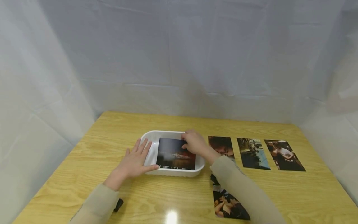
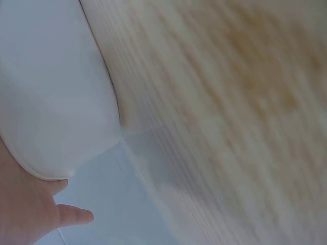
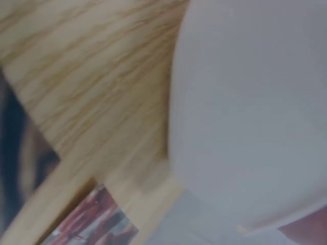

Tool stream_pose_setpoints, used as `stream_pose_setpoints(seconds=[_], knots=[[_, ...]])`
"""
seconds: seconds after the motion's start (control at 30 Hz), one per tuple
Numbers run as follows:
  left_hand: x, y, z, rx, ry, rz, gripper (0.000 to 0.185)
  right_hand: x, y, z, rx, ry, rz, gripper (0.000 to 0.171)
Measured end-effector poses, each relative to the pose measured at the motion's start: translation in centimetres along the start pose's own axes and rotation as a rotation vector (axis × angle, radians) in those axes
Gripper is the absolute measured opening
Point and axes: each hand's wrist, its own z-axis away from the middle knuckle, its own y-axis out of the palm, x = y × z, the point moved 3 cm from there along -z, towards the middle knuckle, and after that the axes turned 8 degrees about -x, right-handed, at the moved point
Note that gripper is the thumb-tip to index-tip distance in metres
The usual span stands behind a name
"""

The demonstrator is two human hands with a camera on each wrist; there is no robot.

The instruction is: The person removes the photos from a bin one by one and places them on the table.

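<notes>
A white oval plastic tray (image 1: 152, 133) stands on the wooden table, with a dark photo (image 1: 173, 154) lying inside it. My left hand (image 1: 136, 161) rests over the tray's left end, fingers spread and straight, the thumb reaching along the near rim to the photo's lower left corner. At the far right corner of that photo, my right hand (image 1: 195, 143) pinches the edge between thumb and forefinger; the palm hides the corner. In the left wrist view the tray's wall (image 2: 56, 92) shows above my fingers. The right wrist view is mostly filled by the tray's outer side (image 3: 250, 102).
To the right lie more photos: a close-up portrait (image 1: 221, 144), a waterside scene (image 1: 253, 154) and a picture of people (image 1: 285, 155). Nearer, another photo (image 1: 229, 203) is partly under my right sleeve. A small black object (image 1: 118, 205) sits beside the left sleeve. White sheeting (image 1: 179, 62) surrounds the table.
</notes>
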Motion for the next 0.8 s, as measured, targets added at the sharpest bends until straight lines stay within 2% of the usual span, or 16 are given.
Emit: stream_pose_setpoints(seconds=[0.13,0.3,0.47,0.6,0.8], knots=[[0.0,0.1,0.0,-0.002,0.004,-0.004,0.098,0.1,-1.0,0.3,-0.071,-0.006,-0.018,0.005],[-0.1,0.0,-0.1,0.002,0.002,-0.008,0.097,0.0,-2.6,0.6,-0.025,0.077,-0.144,0.010],[0.0,0.0,-0.1,-0.004,0.007,-0.011,0.098,-0.4,-4.0,1.2,-0.018,0.113,-0.292,0.011],[0.1,0.1,0.0,-0.010,0.007,-0.008,0.098,-1.0,-4.8,1.8,-0.039,0.169,-0.419,0.010],[0.2,0.4,-0.2,-0.017,0.012,-0.007,0.098,-2.2,-5.8,3.6,-0.119,0.283,-0.577,0.007]])
